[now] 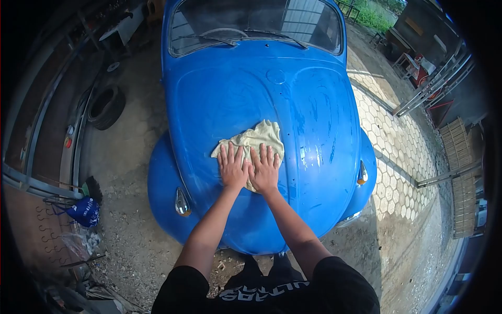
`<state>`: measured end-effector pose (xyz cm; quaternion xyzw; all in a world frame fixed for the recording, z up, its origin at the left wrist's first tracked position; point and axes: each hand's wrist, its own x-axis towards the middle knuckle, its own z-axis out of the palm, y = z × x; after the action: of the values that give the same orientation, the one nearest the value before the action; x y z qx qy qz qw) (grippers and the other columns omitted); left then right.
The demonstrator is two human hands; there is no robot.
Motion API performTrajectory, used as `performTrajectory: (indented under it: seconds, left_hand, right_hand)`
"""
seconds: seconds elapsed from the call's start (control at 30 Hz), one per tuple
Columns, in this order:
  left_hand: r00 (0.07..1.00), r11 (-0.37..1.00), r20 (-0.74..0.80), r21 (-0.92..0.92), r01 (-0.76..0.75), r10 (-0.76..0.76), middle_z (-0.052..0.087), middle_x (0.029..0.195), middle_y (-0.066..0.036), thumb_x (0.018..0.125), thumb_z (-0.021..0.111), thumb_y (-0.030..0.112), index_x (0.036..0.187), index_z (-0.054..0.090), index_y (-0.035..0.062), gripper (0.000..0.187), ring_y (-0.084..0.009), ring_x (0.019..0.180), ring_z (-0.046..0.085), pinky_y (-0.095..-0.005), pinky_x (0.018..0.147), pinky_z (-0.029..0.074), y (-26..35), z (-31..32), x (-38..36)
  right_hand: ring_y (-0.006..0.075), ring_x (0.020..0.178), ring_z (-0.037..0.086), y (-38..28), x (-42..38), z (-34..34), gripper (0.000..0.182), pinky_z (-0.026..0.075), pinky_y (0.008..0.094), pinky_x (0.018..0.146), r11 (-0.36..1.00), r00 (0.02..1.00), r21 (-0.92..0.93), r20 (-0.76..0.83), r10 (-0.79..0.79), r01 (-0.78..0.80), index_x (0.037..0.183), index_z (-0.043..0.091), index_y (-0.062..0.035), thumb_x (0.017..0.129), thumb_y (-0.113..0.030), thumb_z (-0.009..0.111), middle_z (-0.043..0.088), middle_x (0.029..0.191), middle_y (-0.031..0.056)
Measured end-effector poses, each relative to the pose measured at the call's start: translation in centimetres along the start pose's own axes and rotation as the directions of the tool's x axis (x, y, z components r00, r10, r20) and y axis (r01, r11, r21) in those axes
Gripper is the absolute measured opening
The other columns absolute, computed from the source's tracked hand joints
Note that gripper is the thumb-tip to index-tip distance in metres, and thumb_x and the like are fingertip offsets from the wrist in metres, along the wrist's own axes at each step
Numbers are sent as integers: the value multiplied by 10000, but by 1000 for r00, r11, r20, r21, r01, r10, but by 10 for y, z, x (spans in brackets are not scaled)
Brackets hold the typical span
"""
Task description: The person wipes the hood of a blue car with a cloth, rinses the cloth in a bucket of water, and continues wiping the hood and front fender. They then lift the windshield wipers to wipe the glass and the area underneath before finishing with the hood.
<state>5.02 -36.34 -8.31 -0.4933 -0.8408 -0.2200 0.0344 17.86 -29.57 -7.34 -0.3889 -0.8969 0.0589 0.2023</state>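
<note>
A crumpled cream cloth (265, 134) lies on the curved hood (217, 97) of a blue car, left of the hood's raised centre ridge. Both palms press on it from above. My left hand (231, 166) is flat with fingers stretched forward over the cloth's left part. Beside it, my right hand (264, 168) lies flat too, its fingers spread over the right part. The thumbs nearly meet in the middle. Wet-looking streaks show on the right half of the hood.
Above the hood is the windshield (256, 23) with two wipers. Signal lamps (182, 201) sit on both front fenders. On the left are a tire (106, 107) and a blue bag (84, 211). Sunlit hexagonal paving (395, 157) and metal bars (431, 78) are on the right.
</note>
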Motion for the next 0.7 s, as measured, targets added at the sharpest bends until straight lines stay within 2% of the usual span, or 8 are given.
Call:
performTrajectory:
  seconds: [0.1,0.13,0.17,0.23,0.33,0.43,0.6,0.7]
  left_hand:
    - [999,1000,-40,-12,3,-3,281,1766,-159,1097,493,418,1640,477,199,585,-427,1652,131,-565,1333,117,9,1,36]
    - [998,1000,-63,-22,-7,6,287,1763,-162,1098,489,416,1638,480,196,583,-429,1651,133,-566,1332,118,11,0,56]
    - [996,999,-89,-28,-18,16,292,1761,-162,1102,483,407,1638,481,193,577,-428,1649,142,-567,1330,125,16,0,81]
    - [994,1000,-104,26,-17,19,289,1763,-158,1108,477,396,1657,446,195,585,-425,1647,148,-555,1331,132,21,10,141]
    - [997,998,-81,68,15,-9,274,1777,-95,1131,415,423,1662,435,222,568,-372,1662,114,-522,1345,110,23,27,232]
    - [993,989,-116,147,6,11,310,1765,-76,1132,395,408,1652,448,237,550,-362,1652,153,-525,1345,104,18,38,285]
    - [989,996,-147,87,-13,26,373,1739,-60,1140,380,397,1635,479,214,536,-336,1641,208,-498,1338,162,12,43,297]
    - [997,994,-76,110,-24,32,418,1714,-56,1142,394,374,1622,498,202,521,-321,1631,242,-465,1335,193,19,35,273]
  right_hand:
    - [399,1556,364,6,38,-6,603,182,604,1301,998,998,4,2,65,-65,1639,475,-282,1072,-485,467,456,1660,163]
    - [383,1472,446,14,62,-6,577,211,594,1294,999,998,15,-48,36,-36,1613,515,-274,1071,-468,472,529,1576,161]
    - [374,1445,465,19,90,-7,547,231,584,1288,999,997,30,-80,21,-18,1591,541,-269,1078,-443,468,545,1553,160]
    - [375,1468,450,31,151,-3,542,228,563,1293,999,992,28,-122,-12,15,1598,530,-270,1085,-431,456,519,1598,155]
    - [349,1582,351,59,239,23,534,185,521,1327,997,988,-23,-138,-73,71,1614,504,-272,1122,-443,386,445,1681,140]
    - [340,1621,291,69,294,33,557,181,520,1331,991,980,-54,-151,-132,125,1627,484,-272,1129,-470,331,405,1716,124]
    - [323,1612,314,68,305,33,566,194,506,1331,981,974,-126,-156,-164,145,1628,480,-220,1130,-442,330,417,1712,110]
    - [313,1617,307,68,278,32,582,209,480,1330,987,983,-9,-83,-163,163,1655,434,-175,1138,-417,321,407,1720,94]
